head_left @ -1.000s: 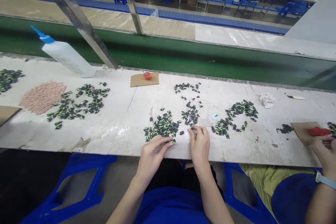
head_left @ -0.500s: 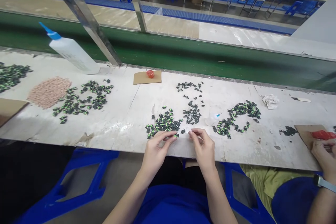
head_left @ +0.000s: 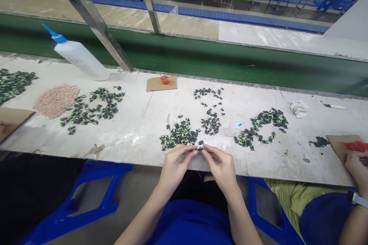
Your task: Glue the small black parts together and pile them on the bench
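Nearest, the left hand (head_left: 173, 160) pinches a small green-and-black piece (head_left: 198, 149) between thumb and fingers, just above the front edge of the worktable (head_left: 138, 134). The right hand (head_left: 223, 160) meets it from the other side, thumb and fingertips drawn in close; whether they grip a separate part is too small to tell.

The step in hand looks like bringing tiny parts together or adjusting one between the fingertips. A next move here would call for a light, steady pinch and careful alignment, with the left hand as support.

Just beyond the fingertips lies a loose dark piece (head_left: 201, 142). Farther on, a heap of green-and-black pieces (head_left: 179, 136) sits to the left, with slim dark parts (head_left: 211, 125) beside it. Beyond them, a red cup (head_left: 164, 79) stands on cardboard (head_left: 153, 85), near the green panel (head_left: 184, 59).
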`<state>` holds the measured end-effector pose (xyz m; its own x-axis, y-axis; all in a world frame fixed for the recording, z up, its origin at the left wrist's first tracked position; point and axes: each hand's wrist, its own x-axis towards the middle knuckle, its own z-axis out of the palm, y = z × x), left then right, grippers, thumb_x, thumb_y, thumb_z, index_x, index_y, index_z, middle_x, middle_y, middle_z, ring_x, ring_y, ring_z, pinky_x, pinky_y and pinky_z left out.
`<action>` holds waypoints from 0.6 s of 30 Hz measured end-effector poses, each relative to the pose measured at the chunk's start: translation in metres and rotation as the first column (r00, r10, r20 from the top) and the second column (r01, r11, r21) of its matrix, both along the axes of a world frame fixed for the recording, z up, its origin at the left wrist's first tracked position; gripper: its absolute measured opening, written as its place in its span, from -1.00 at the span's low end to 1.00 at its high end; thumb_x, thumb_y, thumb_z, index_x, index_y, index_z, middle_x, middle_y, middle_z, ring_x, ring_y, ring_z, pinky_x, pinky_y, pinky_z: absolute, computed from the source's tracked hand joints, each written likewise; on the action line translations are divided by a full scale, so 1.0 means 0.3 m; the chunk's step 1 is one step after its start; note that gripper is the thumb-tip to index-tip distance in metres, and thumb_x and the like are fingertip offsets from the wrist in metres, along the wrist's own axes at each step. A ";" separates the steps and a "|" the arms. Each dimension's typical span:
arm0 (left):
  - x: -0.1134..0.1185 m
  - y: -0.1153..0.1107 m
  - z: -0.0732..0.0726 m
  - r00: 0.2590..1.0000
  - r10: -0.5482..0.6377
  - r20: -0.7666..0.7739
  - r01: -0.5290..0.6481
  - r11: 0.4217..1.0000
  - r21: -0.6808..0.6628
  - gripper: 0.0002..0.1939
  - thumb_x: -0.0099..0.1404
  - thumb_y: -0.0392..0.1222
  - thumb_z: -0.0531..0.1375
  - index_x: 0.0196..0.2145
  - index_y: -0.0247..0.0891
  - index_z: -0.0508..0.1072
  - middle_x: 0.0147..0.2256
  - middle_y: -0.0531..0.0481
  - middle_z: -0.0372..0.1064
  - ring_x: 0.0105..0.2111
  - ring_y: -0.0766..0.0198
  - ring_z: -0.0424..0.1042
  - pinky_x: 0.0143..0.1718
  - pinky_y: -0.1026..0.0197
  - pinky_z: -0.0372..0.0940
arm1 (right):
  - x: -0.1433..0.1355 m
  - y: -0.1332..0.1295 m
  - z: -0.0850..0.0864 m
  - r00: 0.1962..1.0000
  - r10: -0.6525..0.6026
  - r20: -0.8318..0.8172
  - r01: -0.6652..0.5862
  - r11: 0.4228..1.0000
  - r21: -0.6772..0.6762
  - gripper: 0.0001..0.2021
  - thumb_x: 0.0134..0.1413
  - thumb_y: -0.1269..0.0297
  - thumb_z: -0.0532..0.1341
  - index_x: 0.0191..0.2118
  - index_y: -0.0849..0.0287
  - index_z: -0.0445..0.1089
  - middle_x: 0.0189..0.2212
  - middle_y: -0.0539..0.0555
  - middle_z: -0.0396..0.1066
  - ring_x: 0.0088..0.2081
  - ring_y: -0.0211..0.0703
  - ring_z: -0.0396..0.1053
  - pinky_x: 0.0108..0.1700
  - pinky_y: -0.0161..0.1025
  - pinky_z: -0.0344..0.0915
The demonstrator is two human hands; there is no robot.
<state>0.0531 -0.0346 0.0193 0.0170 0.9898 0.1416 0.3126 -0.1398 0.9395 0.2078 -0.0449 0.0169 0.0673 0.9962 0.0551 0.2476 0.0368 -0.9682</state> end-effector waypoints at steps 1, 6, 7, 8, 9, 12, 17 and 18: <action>0.000 0.000 0.000 1.000 -0.003 -0.003 0.003 1.000 0.000 -0.88 0.24 -0.18 0.23 -0.32 -0.18 0.59 -0.37 -0.01 0.55 -0.35 0.23 0.50 -0.24 0.20 0.43 | -0.001 0.000 0.001 1.000 0.004 0.000 -0.004 1.000 0.005 -0.80 0.10 0.29 0.24 -0.17 0.13 0.57 -0.25 0.12 0.60 -0.26 -0.03 0.57 -0.18 -0.14 0.53; 0.002 0.002 -0.002 1.000 0.002 -0.022 -0.002 1.000 0.013 -0.88 0.24 -0.17 0.24 -0.33 -0.19 0.58 -0.37 -0.02 0.55 -0.32 0.21 0.51 -0.23 0.19 0.43 | 0.001 0.002 0.004 0.999 0.030 -0.024 -0.030 0.999 0.032 -0.83 0.09 0.33 0.24 -0.22 0.10 0.58 -0.26 0.09 0.60 -0.24 -0.05 0.57 -0.20 -0.18 0.52; 0.002 0.002 -0.003 1.000 0.002 -0.025 -0.002 1.000 0.012 -0.89 0.24 -0.17 0.24 -0.33 -0.18 0.58 -0.38 -0.01 0.55 -0.32 0.21 0.51 -0.23 0.19 0.43 | 0.001 0.003 0.004 0.999 0.031 -0.034 -0.030 0.999 0.033 -0.83 0.09 0.33 0.24 -0.22 0.10 0.58 -0.26 0.09 0.60 -0.24 -0.06 0.57 -0.19 -0.18 0.52; 0.003 0.002 -0.003 1.000 -0.001 -0.026 0.001 1.000 0.010 -0.89 0.24 -0.18 0.24 -0.33 -0.18 0.59 -0.38 -0.01 0.55 -0.33 0.22 0.51 -0.22 0.19 0.43 | 0.001 0.003 0.003 0.999 0.030 -0.043 -0.029 0.999 0.033 -0.83 0.09 0.33 0.24 -0.22 0.10 0.58 -0.26 0.09 0.60 -0.24 -0.06 0.57 -0.19 -0.18 0.52; 0.004 0.002 -0.003 1.000 -0.005 -0.025 0.005 1.000 0.008 -0.89 0.24 -0.18 0.24 -0.32 -0.18 0.59 -0.38 -0.01 0.55 -0.33 0.22 0.51 -0.22 0.19 0.43 | 0.002 0.003 0.003 0.998 0.030 -0.051 -0.029 0.999 0.033 -0.83 0.09 0.33 0.25 -0.22 0.09 0.58 -0.26 0.09 0.60 -0.24 -0.06 0.56 -0.19 -0.18 0.52; 0.006 0.002 -0.004 1.000 -0.014 -0.014 0.014 1.000 0.010 -0.89 0.25 -0.19 0.23 -0.31 -0.18 0.59 -0.38 -0.01 0.55 -0.33 0.22 0.51 -0.22 0.18 0.43 | 0.002 0.004 0.004 0.997 0.038 -0.073 -0.036 0.999 0.037 -0.84 0.08 0.33 0.26 -0.24 0.08 0.59 -0.27 0.09 0.60 -0.24 -0.06 0.56 -0.18 -0.17 0.52; 0.004 0.002 -0.002 0.999 -0.050 0.008 0.050 0.998 0.024 -0.89 0.25 -0.23 0.23 -0.31 -0.18 0.59 -0.37 -0.01 0.55 -0.32 0.22 0.51 -0.23 0.20 0.42 | 0.007 0.009 0.018 0.991 0.058 -0.120 -0.054 0.998 0.035 -0.87 0.03 0.36 0.28 -0.31 0.07 0.60 -0.34 0.08 0.60 -0.29 -0.10 0.55 -0.22 -0.21 0.50; 0.004 0.002 0.001 0.998 -0.059 0.011 0.059 0.998 0.025 -0.88 0.25 -0.24 0.22 -0.32 -0.18 0.59 -0.37 -0.02 0.55 -0.32 0.22 0.50 -0.24 0.20 0.41 | 0.008 0.010 0.020 0.989 0.062 -0.136 -0.059 0.998 0.026 -0.87 0.02 0.36 0.29 -0.32 0.07 0.60 -0.37 0.08 0.59 -0.31 -0.11 0.55 -0.25 -0.23 0.50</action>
<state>0.0542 -0.0339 0.0195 0.0733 0.9834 0.1661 0.2917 -0.1804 0.9393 0.2101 -0.0418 0.0230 0.0151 0.9973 0.0714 0.1102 0.0693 -0.9915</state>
